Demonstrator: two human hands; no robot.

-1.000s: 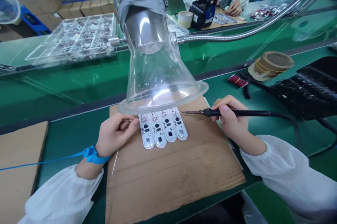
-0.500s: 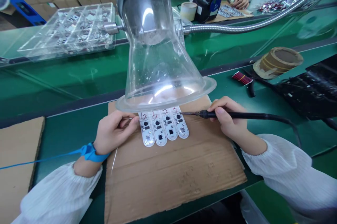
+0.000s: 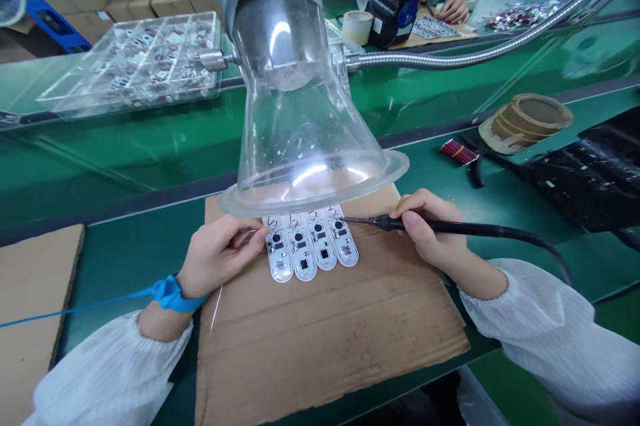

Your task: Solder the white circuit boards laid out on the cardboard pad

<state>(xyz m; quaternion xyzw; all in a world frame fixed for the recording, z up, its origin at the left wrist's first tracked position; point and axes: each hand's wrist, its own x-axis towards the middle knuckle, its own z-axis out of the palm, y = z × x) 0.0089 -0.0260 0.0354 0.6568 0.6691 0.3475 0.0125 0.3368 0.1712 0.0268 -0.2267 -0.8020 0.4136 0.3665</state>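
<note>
Several white circuit boards [image 3: 303, 256] with rounded ends lie side by side in a joined panel, bearing black chips and short red wires. My right hand [image 3: 433, 226] grips a soldering iron [image 3: 450, 227] like a pen, its tip at the upper right edge of the panel. My left hand [image 3: 225, 249], with a blue wrist strap [image 3: 175, 293], is closed in a pinch at the panel's left edge. A thin strand of solder wire [image 3: 216, 309] trails below that hand, and a short end shows by its fingertips. The far ends of the boards sit under the hood's rim.
Under the boards is a cardboard sheet [image 3: 330, 346]. A clear fume hood [image 3: 310, 126] hangs close above them. At right are a bundle of red wires [image 3: 459, 151] and a tape-wrapped pot [image 3: 527, 121]. A compartment tray [image 3: 145, 59] and a co-worker's hand [image 3: 455, 7] are across the bench.
My left fingertips have shifted slightly right, against the panel's edge. The soldering iron has dipped a little, its tip still by the rightmost board. The view has tilted slightly.
</note>
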